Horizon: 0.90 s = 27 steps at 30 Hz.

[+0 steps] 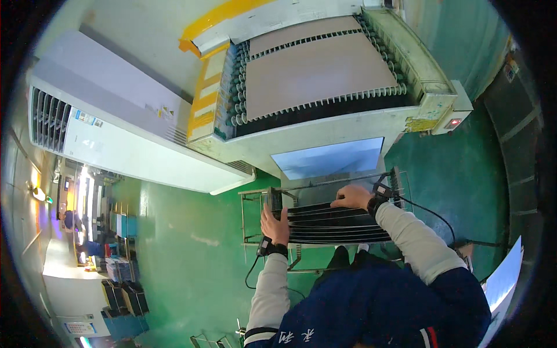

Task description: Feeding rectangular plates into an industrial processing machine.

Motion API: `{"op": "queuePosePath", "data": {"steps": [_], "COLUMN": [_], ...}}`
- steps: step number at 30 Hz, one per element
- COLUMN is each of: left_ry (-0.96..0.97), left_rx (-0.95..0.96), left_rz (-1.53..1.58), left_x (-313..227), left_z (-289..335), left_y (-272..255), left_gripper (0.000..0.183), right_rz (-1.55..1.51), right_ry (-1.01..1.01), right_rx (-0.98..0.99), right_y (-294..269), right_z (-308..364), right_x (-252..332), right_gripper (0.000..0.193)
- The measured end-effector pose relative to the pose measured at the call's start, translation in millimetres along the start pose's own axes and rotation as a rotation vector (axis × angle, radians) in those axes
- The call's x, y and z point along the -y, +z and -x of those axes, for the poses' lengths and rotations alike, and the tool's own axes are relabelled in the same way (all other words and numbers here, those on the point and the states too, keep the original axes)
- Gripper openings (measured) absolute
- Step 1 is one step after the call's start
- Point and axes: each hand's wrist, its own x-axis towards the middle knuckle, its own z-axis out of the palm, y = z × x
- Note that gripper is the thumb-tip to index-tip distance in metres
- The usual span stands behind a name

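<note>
Several thin dark panels (336,225) stand on edge, one behind another, in a metal rack (253,219) in front of me. Around the top edge of one of the farther panels, my right hand (351,198) is closed, fingers bent down; the fingertips are partly hidden. My left hand (276,226) lies at the rack's left end, by the dark slotted side piece (274,200). Its fingers stretch forward and the thumb stands apart, near the panels' left ends. Each wrist wears a black strap with a small device and a cable.
Beyond the rack stands a roller conveyor machine (325,130) carrying flat brownish panels (316,72). A pale blue sheet (331,159) leans against its front. A tall white air-conditioner-like unit (133,139) is at the left. Green floor (185,249) surrounds the rack; a cable (435,214) runs right.
</note>
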Motion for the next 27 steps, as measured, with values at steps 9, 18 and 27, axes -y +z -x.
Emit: {"op": "queuePosePath", "data": {"steps": [9, 18, 27], "left_ry": [0.036, 0.111, -0.008], "left_rx": [-0.073, -0.051, -0.048], "left_rz": [0.072, 0.046, 0.170], "left_x": [-3, 7, -2], "left_z": [3, 5, 7], "left_y": [-4, -9, -13], "left_gripper": [0.086, 0.093, 0.114], "right_rz": [0.121, 0.216, 0.330], "right_ry": [-0.024, -0.183, -0.196], "right_rx": [-0.044, -0.061, -0.142], "right_y": [7, 30, -4], "right_z": [0, -7, 12], "right_x": [-2, -7, 37], "right_gripper": [0.051, 0.029, 0.022]}}
